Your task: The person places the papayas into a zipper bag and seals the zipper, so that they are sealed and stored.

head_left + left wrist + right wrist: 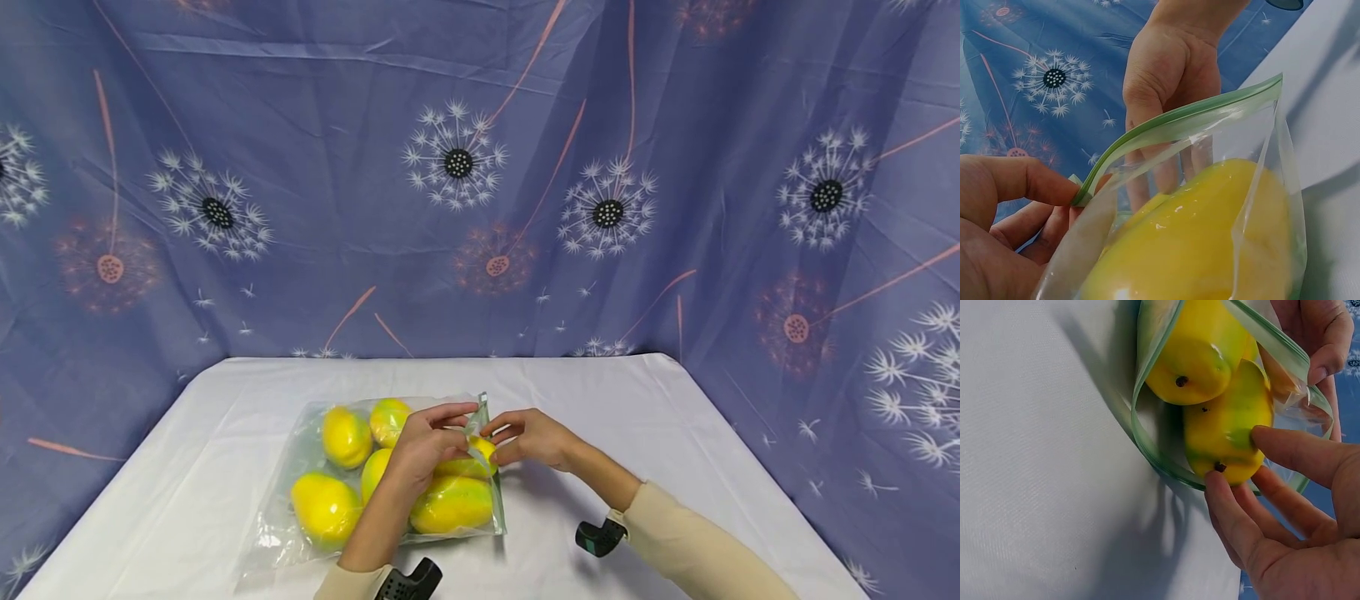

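A clear zip-top bag [273,533] lies on the table with several yellow-green mangoes, such as one mango [326,507] near its bottom end. Its mouth, edged by a green zip strip [1172,117], gapes toward the right. My left hand [423,446] reaches across the bag and pinches the zip strip near the far corner, thumb and forefinger together in the left wrist view. In the right wrist view my right hand [1297,512] grips the stem end of a mango [1229,428] at the opening, fingers around it. Another mango [1188,369] lies beside it, just inside the rim.
A white cloth covers the table [600,392]. Behind it and at both sides hangs a blue dandelion-print curtain [322,167]. Each wrist carries a black camera, such as the right wrist camera [600,537].
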Action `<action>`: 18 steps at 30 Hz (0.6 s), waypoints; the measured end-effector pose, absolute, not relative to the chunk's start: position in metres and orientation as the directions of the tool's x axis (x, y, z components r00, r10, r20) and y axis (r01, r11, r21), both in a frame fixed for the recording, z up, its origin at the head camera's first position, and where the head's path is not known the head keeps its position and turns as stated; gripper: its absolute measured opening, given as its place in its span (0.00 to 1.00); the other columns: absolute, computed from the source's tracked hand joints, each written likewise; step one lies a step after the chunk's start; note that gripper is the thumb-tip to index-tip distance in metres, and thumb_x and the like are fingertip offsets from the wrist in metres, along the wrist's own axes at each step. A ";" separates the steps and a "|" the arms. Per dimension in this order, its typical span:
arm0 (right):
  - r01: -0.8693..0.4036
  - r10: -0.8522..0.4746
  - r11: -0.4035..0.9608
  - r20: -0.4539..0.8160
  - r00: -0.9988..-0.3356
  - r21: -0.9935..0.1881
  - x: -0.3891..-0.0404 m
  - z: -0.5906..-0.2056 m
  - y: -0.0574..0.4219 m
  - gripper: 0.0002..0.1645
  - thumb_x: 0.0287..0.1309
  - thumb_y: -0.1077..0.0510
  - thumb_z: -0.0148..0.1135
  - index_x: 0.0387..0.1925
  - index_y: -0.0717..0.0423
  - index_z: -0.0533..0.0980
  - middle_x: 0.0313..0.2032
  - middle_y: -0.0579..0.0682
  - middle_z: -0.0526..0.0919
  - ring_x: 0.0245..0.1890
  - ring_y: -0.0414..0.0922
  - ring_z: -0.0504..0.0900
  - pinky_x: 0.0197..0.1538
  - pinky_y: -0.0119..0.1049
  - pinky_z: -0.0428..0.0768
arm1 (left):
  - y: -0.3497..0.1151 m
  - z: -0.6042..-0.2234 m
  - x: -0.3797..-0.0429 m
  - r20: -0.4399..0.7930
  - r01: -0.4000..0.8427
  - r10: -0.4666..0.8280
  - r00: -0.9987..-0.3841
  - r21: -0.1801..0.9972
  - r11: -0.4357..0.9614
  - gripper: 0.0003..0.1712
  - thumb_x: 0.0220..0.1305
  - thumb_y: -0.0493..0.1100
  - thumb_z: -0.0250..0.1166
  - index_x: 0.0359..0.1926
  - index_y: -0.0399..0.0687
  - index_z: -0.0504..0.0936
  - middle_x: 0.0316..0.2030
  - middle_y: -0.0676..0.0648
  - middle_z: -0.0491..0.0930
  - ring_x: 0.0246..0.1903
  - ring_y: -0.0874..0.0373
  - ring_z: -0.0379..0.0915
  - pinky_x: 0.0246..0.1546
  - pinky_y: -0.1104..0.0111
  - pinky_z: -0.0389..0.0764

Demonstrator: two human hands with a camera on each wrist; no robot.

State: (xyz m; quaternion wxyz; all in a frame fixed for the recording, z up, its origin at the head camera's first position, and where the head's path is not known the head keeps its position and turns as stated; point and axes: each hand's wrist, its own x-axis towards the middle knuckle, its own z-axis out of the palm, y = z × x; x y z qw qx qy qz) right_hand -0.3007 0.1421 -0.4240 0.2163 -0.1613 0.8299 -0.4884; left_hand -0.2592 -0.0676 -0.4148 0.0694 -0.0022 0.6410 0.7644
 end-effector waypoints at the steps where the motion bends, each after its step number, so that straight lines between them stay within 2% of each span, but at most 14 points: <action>1: -0.057 -0.479 0.462 -0.195 -0.856 -0.885 -0.301 -0.424 0.142 0.26 0.49 0.61 0.76 0.53 0.55 0.84 0.49 0.53 0.87 0.50 0.48 0.85 0.51 0.43 0.85 | -0.067 -0.415 -0.259 -0.094 -0.110 0.104 -0.990 0.980 -0.164 0.31 0.47 0.22 0.62 0.56 0.35 0.84 0.42 0.41 0.77 0.33 0.54 0.74 0.32 0.67 0.86; 13: -0.072 -0.457 0.403 -0.133 -0.880 -0.912 -0.301 -0.432 0.142 0.21 0.52 0.60 0.75 0.50 0.58 0.84 0.37 0.53 0.87 0.36 0.43 0.84 0.44 0.40 0.85 | -0.066 -0.417 -0.258 -0.080 -0.100 0.160 -0.984 0.987 -0.127 0.32 0.49 0.24 0.63 0.59 0.34 0.81 0.43 0.38 0.78 0.31 0.54 0.78 0.33 0.64 0.88; 18: -0.054 -0.459 0.367 -0.131 -0.879 -0.929 -0.302 -0.437 0.141 0.19 0.52 0.62 0.74 0.48 0.60 0.83 0.34 0.52 0.87 0.34 0.44 0.84 0.43 0.37 0.84 | -0.064 -0.417 -0.258 -0.093 -0.115 0.170 -0.981 0.986 -0.122 0.33 0.49 0.24 0.64 0.60 0.35 0.81 0.45 0.37 0.79 0.31 0.53 0.79 0.33 0.63 0.89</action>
